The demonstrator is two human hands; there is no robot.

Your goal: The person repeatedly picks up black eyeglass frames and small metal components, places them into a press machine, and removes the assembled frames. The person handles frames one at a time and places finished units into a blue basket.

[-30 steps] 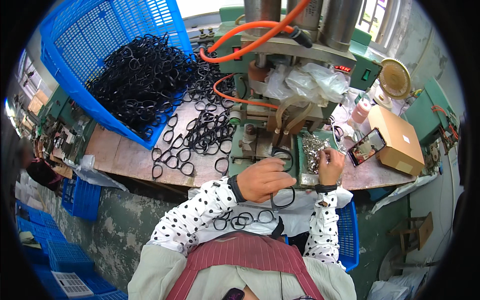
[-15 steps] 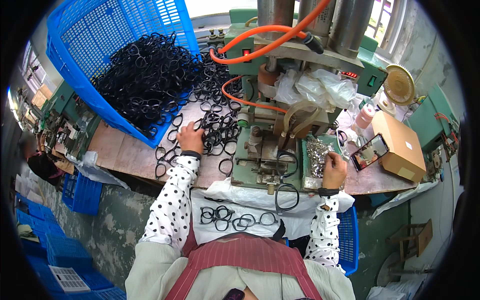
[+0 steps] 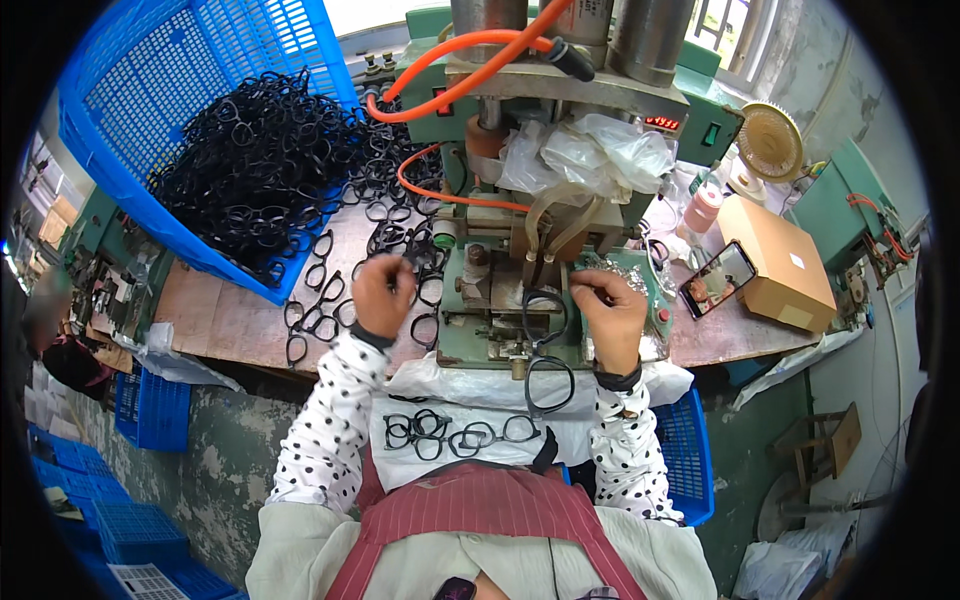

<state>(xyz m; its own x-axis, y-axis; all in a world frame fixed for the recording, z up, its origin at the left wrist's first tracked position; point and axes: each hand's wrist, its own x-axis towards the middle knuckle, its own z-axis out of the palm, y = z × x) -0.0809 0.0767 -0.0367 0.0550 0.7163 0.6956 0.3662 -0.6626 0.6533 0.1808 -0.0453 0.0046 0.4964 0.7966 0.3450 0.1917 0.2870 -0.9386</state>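
Note:
My left hand (image 3: 383,297) hovers over the left side of the table, by the loose black eyeglass frames (image 3: 398,240). Its fingers are curled in and slightly blurred; anything in them is hidden. Beside the press fixture is my right hand (image 3: 612,318), with thumb and fingers pinched together. What the pinch holds, if anything, is too small to make out. Behind that hand, a tray of small silver metal parts (image 3: 628,272) is partly covered. One black eyeglass frame (image 3: 548,357) sits at the green press (image 3: 470,349), its lower lens ring hanging over the front edge.
A blue plastic crate (image 3: 185,249) heaped with black frames leans at the left. More frames (image 3: 428,436) lie on white sheeting before me. To the right stand a phone (image 3: 718,280), a cardboard box (image 3: 775,262) and a pink bottle (image 3: 703,207). Orange hoses (image 3: 470,45) cross the press.
My left hand has lifted off the loose frames and moved toward the press, its fingers curling. My right hand has left the metal parts and come left to the fixture. The whole view has shifted.

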